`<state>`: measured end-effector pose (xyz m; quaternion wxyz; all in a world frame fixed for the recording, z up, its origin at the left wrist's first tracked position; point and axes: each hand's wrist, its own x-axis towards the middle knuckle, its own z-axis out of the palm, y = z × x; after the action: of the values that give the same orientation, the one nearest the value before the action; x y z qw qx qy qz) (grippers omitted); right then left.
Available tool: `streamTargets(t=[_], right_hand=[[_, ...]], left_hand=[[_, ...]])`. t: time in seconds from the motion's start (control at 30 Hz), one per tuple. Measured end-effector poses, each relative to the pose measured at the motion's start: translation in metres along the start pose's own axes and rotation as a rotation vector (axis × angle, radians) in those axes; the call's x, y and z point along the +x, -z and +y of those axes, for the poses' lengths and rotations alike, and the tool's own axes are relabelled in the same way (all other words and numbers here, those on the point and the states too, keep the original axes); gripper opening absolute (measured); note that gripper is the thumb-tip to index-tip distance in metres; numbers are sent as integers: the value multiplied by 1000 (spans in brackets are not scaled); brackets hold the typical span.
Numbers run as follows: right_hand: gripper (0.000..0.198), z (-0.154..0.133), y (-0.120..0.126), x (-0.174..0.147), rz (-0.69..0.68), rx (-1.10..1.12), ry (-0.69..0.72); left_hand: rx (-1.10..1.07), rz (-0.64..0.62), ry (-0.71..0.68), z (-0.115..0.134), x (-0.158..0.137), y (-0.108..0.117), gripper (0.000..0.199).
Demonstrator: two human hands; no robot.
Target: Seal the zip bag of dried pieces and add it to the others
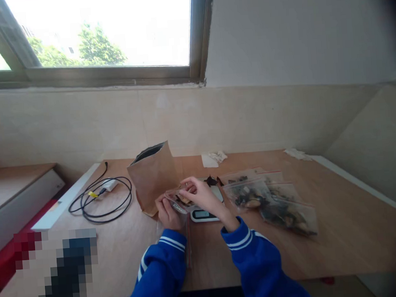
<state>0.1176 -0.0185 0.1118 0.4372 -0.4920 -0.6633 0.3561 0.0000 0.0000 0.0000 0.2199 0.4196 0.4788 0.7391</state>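
In the middle of the table, a clear zip bag (180, 206) with brown dried pieces inside is held between both hands. My left hand (168, 212) is closed on its left side. My right hand (201, 194) pinches its upper edge from the right. Under the right hand sits a white digital scale (202, 215), partly hidden, with dark dried pieces (211, 180) behind the hand. Just behind the left hand stands an open brown paper bag (154, 176). Another flat clear bag (188, 248) lies beneath my left wrist.
Several filled zip bags (287, 217) lie overlapping to the right. A coiled black cable (83, 208) and a white adapter (110, 185) are at the left. Crumpled white tissue (218, 156) lies by the wall. A pixelated dark patch covers the front left.
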Motion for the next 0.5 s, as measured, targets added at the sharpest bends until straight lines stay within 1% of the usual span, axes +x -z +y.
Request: streamTargets(t=[0.07, 0.1, 0.17, 0.23, 0.3, 0.37, 0.43, 0.5], right_hand=[[26, -5, -1, 0, 14, -22, 48], [25, -5, -1, 1, 45, -47, 81], [22, 3, 4, 4, 161, -136, 150], [22, 21, 12, 8, 319, -267, 190], [24, 47, 19, 12, 458, -424, 158], [30, 76, 23, 13, 490, -607, 91], [39, 100, 23, 12, 455, -759, 25], [41, 115, 20, 10, 415, -845, 6]], left_hand=[[-20, -17, -8, 1, -1, 0, 31], [-23, -20, -9, 1, 0, 1, 31], [-15, -11, -12, 3, 0, 1, 31], [-4, 6, -16, 6, 1, 1, 32], [-10, 11, -16, 8, 2, 1, 32], [-5, 15, -14, 9, 2, 1, 31], [27, 39, -11, 8, 3, 1, 31], [57, 65, -8, 7, 3, 1, 31]])
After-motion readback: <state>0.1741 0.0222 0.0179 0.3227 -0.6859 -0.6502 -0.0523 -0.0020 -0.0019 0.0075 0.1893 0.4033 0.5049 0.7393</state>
